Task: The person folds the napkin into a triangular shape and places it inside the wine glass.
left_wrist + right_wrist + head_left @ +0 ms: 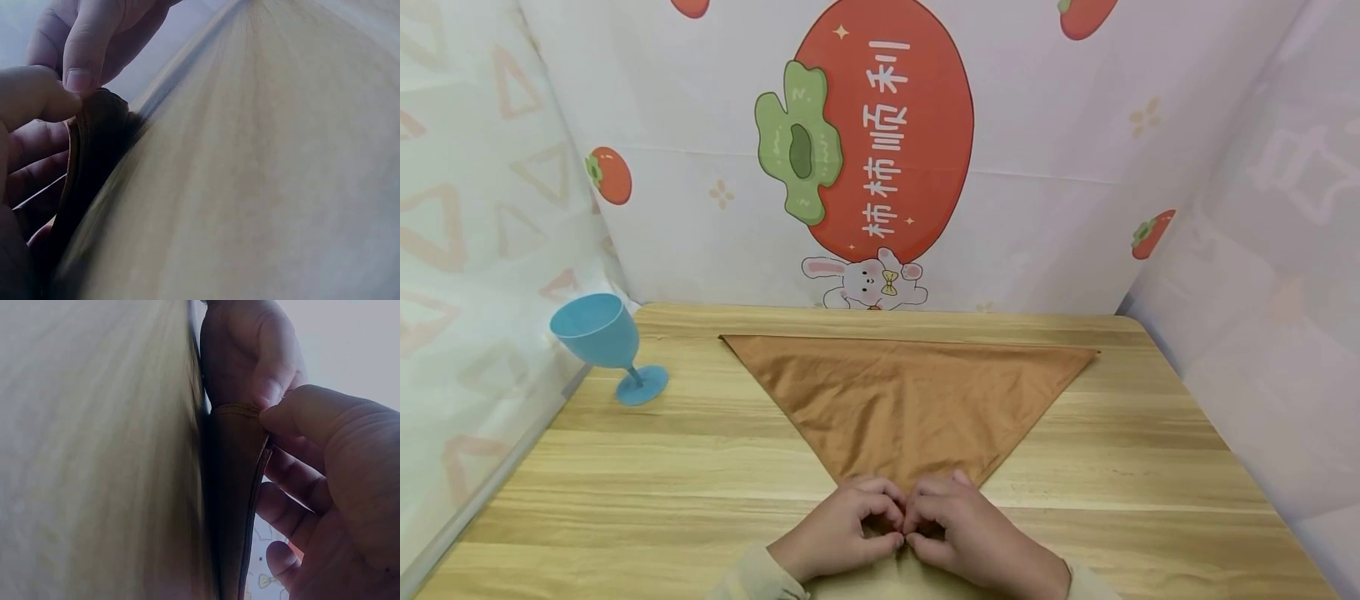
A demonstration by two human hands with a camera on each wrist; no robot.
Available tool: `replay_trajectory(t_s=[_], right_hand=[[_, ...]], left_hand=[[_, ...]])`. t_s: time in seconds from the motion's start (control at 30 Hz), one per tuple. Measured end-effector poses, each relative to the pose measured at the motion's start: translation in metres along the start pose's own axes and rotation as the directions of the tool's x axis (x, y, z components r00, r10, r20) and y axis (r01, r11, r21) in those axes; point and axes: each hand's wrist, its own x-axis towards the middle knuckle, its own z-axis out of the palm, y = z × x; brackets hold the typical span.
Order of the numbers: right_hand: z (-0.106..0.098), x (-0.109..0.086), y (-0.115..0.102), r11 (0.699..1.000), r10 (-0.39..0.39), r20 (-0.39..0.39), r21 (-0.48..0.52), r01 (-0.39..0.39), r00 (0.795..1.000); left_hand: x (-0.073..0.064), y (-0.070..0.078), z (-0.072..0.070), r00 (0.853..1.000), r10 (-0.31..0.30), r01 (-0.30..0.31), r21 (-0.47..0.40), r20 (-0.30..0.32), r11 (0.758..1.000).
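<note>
A brown cloth (895, 400) lies on the table as a triangle, its long edge away from me and its point toward me. Both hands meet at that near point. My left hand (853, 527) pinches the cloth tip between thumb and fingers, and my right hand (958, 533) pinches it right beside. In the left wrist view, the thumbs press on the lifted edge of the cloth (100, 122). From the right wrist, the cloth's layered edge (234, 456) shows raised off the tabletop, with the other fingers behind it.
A blue plastic goblet (598, 335) stands at the table's far left. The wooden table (700, 475) is bordered by a printed backdrop (1037, 167) behind and pale patterned sheets on both sides.
</note>
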Motion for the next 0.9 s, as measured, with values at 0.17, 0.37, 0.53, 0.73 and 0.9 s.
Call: replay_trajectory(t_s=[0.17, 0.37, 0.53, 0.73, 0.9], right_hand=[[0.0011, 0.0, -0.0014, 1.0, 0.016, 0.008, 0.008, -0.017, 1.0], [0.0026, -0.0005, -0.0016, 0.999, 0.043, 0.027, 0.003, -0.043, 0.999], [0.0023, -0.0019, -0.0007, 0.997, 0.073, 0.042, -0.005, -0.073, 0.996], [0.0023, -0.0009, 0.0012, 0.997, 0.079, 0.046, 0.011, -0.079, 0.996], [0.0024, 0.0008, 0.0038, 0.998, 0.065, 0.025, 0.009, -0.065, 0.998]], left_hand=[[-0.0007, -0.0003, 0.0008, 1.0, -0.016, 0.016, 0.027, 0.02, 1.0], [-0.0008, -0.0019, 0.0036, 1.0, -0.002, 0.001, 0.084, 0.012, 0.997], [-0.001, -0.0016, 0.0041, 1.0, 0.007, -0.008, 0.107, 0.014, 0.994], [-0.0011, -0.0016, 0.0027, 1.0, 0.024, -0.026, 0.102, 0.02, 0.994], [-0.001, -0.0015, 0.0011, 0.999, 0.034, -0.037, 0.093, 0.03, 0.995]])
